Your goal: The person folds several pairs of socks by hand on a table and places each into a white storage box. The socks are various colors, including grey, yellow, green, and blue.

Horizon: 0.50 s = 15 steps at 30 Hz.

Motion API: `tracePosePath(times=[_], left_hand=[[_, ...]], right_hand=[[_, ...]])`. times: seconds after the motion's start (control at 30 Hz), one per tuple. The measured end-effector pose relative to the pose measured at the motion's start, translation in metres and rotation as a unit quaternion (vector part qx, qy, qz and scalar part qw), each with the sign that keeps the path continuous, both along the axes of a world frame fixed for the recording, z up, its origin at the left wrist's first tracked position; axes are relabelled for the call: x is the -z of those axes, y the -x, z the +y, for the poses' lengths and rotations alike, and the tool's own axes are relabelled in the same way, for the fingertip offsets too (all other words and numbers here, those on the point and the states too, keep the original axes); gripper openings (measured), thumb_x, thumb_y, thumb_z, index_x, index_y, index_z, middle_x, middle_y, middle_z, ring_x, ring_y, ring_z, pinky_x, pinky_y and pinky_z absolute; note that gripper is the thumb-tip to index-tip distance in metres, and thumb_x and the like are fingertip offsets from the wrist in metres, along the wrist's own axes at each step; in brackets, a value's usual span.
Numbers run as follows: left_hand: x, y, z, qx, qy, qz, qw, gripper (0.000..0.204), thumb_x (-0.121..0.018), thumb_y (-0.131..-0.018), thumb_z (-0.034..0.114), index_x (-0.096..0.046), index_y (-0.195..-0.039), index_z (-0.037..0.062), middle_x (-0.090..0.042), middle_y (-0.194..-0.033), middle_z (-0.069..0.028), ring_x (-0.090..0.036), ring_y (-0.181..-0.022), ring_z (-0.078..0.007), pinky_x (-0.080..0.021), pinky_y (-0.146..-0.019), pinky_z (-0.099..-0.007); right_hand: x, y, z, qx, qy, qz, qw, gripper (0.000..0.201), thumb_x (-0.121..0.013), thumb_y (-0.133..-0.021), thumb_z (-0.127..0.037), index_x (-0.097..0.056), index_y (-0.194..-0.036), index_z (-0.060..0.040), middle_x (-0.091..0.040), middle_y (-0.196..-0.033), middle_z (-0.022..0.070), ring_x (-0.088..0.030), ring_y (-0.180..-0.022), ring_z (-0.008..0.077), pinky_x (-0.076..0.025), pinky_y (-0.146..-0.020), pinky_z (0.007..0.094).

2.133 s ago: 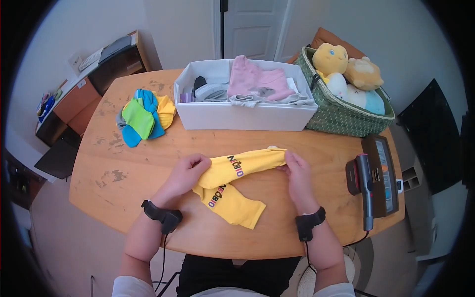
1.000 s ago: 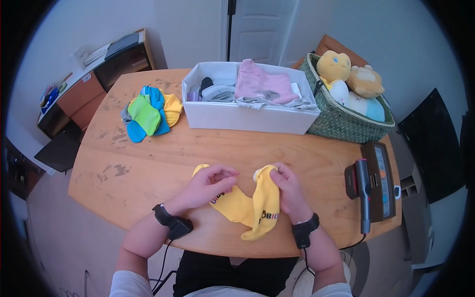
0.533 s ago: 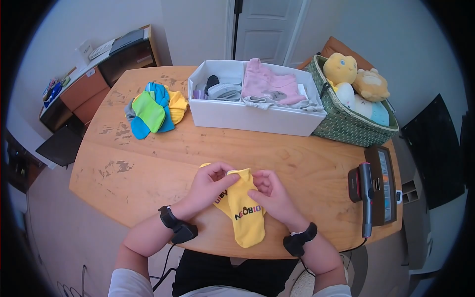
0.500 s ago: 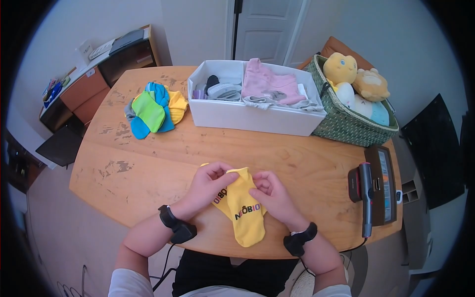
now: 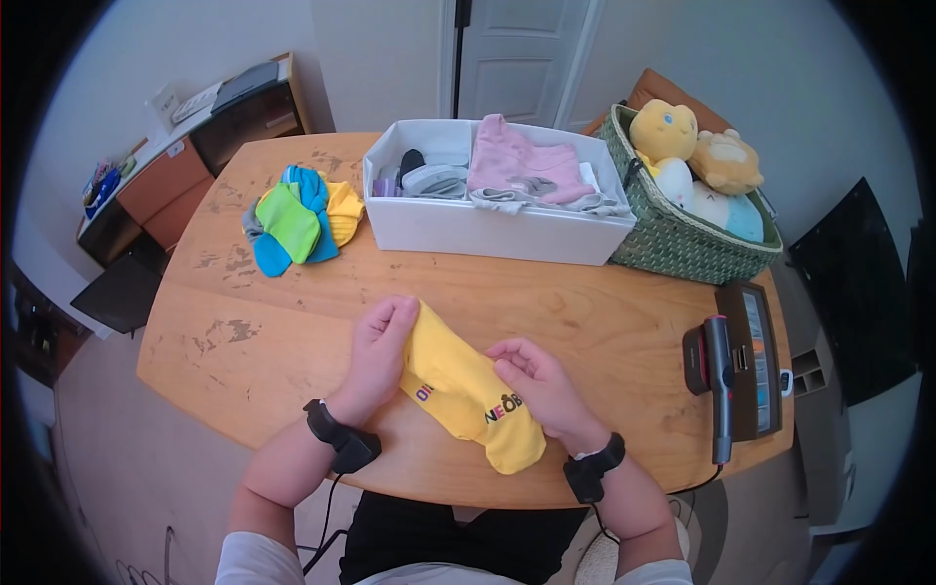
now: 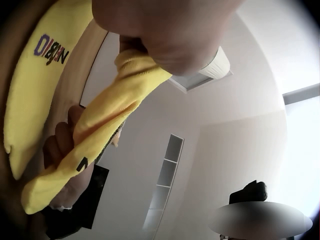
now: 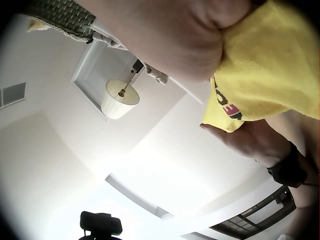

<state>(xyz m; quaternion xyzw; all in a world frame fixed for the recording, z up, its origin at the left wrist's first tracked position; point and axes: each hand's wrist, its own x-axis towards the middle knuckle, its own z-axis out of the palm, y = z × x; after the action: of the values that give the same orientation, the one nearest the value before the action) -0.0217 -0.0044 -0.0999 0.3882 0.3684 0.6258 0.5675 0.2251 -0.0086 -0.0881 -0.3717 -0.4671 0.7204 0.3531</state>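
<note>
A yellow sock (image 5: 458, 375) with NEOBIO lettering hangs slantwise between my hands, its toe pointing down to the right. My left hand (image 5: 378, 351) grips its upper end, fingers curled into the cloth. Partway down the sock's right side, my right hand (image 5: 546, 390) pinches the fabric between thumb and fingers. The left wrist view shows the held sock (image 6: 107, 110) running down from the left hand past the right hand's curled fingers (image 6: 62, 140). A second yellow sock (image 6: 42, 65) with the same lettering lies on the wooden table (image 6: 97, 47), mostly hidden in the head view.
A pile of green, blue, grey and yellow socks (image 5: 291, 222) lies at the back left. Behind my hands stands a white divided box (image 5: 497, 234) of folded clothes, beside a green woven basket (image 5: 692, 239) of plush toys. A dark handheld device (image 5: 720, 390) and brown case (image 5: 756, 361) sit right.
The sock was stretched sideways between both hands, then hung toe down with its opening between them. Now my left hand has drawn its upper end up and left, so the sock slants.
</note>
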Motion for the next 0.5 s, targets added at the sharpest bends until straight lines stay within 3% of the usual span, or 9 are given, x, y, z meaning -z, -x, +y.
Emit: tracePosePath(times=[0.03, 0.1, 0.2, 0.23, 0.27, 0.3, 0.4, 0.47, 0.5], left_hand=[[0.0, -0.001, -0.001, 0.0, 0.0, 0.001, 1.0, 0.025, -0.057, -0.11, 0.024, -0.067, -0.109, 0.0014, -0.072, -0.095, -0.0011, -0.068, -0.084, -0.0082, -0.055, -0.078, -0.0259], [-0.002, -0.003, -0.002, 0.031, 0.031, 0.13, 0.991, 0.022, -0.058, -0.109, 0.021, -0.066, -0.115, 0.0005, -0.072, -0.097, -0.001, -0.067, -0.087, -0.0066, -0.055, -0.079, -0.0249], [-0.012, -0.007, -0.004, 0.106, 0.06, 0.077, 0.989, 0.021, -0.059, -0.108, 0.016, -0.066, -0.121, 0.0, -0.073, -0.104, -0.0024, -0.068, -0.094, -0.007, -0.055, -0.083, -0.0252], [-0.017, -0.01, -0.005, 0.106, 0.06, 0.077, 0.99, 0.021, -0.059, -0.108, 0.016, -0.066, -0.121, 0.0, -0.073, -0.104, -0.0024, -0.068, -0.094, -0.007, -0.055, -0.083, -0.0252], [-0.023, -0.014, -0.007, 0.121, 0.055, 0.062, 0.989, 0.021, -0.06, -0.107, 0.013, -0.065, -0.123, -0.0001, -0.073, -0.108, -0.0034, -0.068, -0.096, -0.0078, -0.055, -0.085, -0.0253], [-0.025, -0.015, -0.008, 0.135, 0.051, 0.048, 0.988, 0.022, -0.06, -0.106, 0.01, -0.065, -0.125, -0.0002, -0.073, -0.111, -0.0043, -0.068, -0.099, -0.0086, -0.055, -0.087, -0.0255], [-0.016, -0.008, -0.007, 0.16, 0.059, 0.095, 0.981, 0.027, -0.061, -0.104, 0.006, -0.064, -0.13, -0.0011, -0.072, -0.116, -0.0055, -0.068, -0.102, -0.0108, -0.055, -0.09, -0.0258], [-0.008, -0.003, -0.003, 0.129, 0.049, 0.1, 0.985, 0.028, -0.062, -0.104, 0.006, -0.064, -0.131, -0.001, -0.072, -0.115, -0.0051, -0.069, -0.102, -0.0112, -0.055, -0.09, -0.0258], [-0.006, -0.002, -0.001, 0.1, 0.038, 0.106, 0.989, 0.029, -0.063, -0.103, 0.006, -0.063, -0.131, -0.0009, -0.072, -0.114, -0.0048, -0.069, -0.103, -0.0116, -0.055, -0.09, -0.0258]], right_hand=[[0.006, -0.003, 0.002, 0.003, -0.017, -0.023, 1.0, 0.021, -0.058, -0.107, -0.009, -0.059, -0.125, 0.0, -0.065, -0.113, 0.005, -0.063, -0.106, 0.011, -0.052, -0.093, 0.0271], [0.012, -0.003, 0.003, 0.005, -0.034, -0.045, 0.998, 0.022, -0.06, -0.106, -0.01, -0.059, -0.125, 0.0, -0.064, -0.115, 0.0055, -0.062, -0.109, 0.0118, -0.052, -0.095, 0.0282], [0.01, 0.0, 0.001, 0.038, -0.13, -0.14, 0.981, 0.027, -0.066, -0.102, -0.01, -0.058, -0.127, -0.0011, -0.065, -0.109, 0.004, -0.064, -0.104, 0.0146, -0.052, -0.093, 0.0279], [0.002, 0.001, -0.002, 0.058, -0.289, -0.234, 0.926, 0.033, -0.069, -0.099, -0.009, -0.057, -0.129, -0.001, -0.065, -0.109, 0.0057, -0.065, -0.103, 0.0178, -0.053, -0.093, 0.0296], [-0.004, 0.003, -0.004, 0.076, -0.438, -0.319, 0.837, 0.04, -0.072, -0.095, -0.009, -0.057, -0.13, -0.0009, -0.065, -0.108, 0.0075, -0.066, -0.103, 0.021, -0.053, -0.094, 0.0312], [-0.007, 0.005, -0.006, 0.075, -0.438, -0.319, 0.837, 0.04, -0.072, -0.095, -0.009, -0.057, -0.13, -0.0009, -0.065, -0.108, 0.0075, -0.066, -0.103, 0.021, -0.053, -0.094, 0.0312], [-0.004, 0.005, -0.008, 0.069, -0.421, -0.349, 0.834, 0.042, -0.072, -0.089, -0.007, -0.059, -0.128, -0.0011, -0.061, -0.122, 0.0179, -0.062, -0.115, 0.0329, -0.051, -0.1, 0.0378], [0.007, 0.001, -0.004, 0.054, -0.31, -0.272, 0.909, 0.041, -0.061, -0.088, 0.002, -0.059, -0.128, 0.0, -0.067, -0.119, 0.0179, -0.067, -0.11, 0.0299, -0.053, -0.096, 0.0352], [0.008, -0.002, -0.004, 0.052, -0.309, -0.273, 0.909, 0.041, -0.061, -0.088, 0.002, -0.059, -0.128, 0.0, -0.067, -0.119, 0.0179, -0.067, -0.11, 0.0299, -0.053, -0.096, 0.0352]])
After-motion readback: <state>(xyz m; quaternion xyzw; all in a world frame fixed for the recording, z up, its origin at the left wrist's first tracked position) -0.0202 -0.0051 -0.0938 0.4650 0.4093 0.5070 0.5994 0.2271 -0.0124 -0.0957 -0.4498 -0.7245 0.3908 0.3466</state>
